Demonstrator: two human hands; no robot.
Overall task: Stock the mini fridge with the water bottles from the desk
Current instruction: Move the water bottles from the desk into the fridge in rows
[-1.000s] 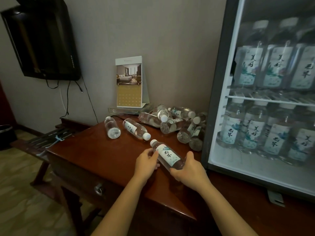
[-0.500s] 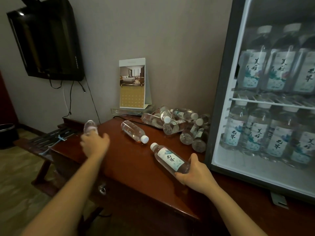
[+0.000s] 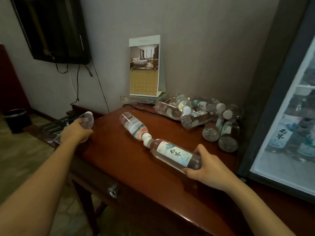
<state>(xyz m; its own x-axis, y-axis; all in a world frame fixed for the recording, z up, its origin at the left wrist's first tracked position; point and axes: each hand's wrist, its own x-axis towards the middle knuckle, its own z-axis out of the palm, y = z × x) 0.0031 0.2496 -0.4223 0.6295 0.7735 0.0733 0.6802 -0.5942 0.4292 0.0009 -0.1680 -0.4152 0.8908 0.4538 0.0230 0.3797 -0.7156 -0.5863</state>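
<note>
Plastic bottle (image 3: 87,120), blurry, in left grip (image 3: 75,133)

The left arm (image 3: 35,183) stretches far out to the left, and the left hand (image 3: 75,132) curls its fingers round a small water bottle (image 3: 87,120). The right arm (image 3: 252,200) reaches forward; the right hand (image 3: 207,166) grips the base end of a labelled water bottle (image 3: 172,153).

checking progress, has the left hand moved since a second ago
Yes. The left hand went left, away from the labelled bottle, to the left edge of the desk, where it grips a second bottle.
</note>
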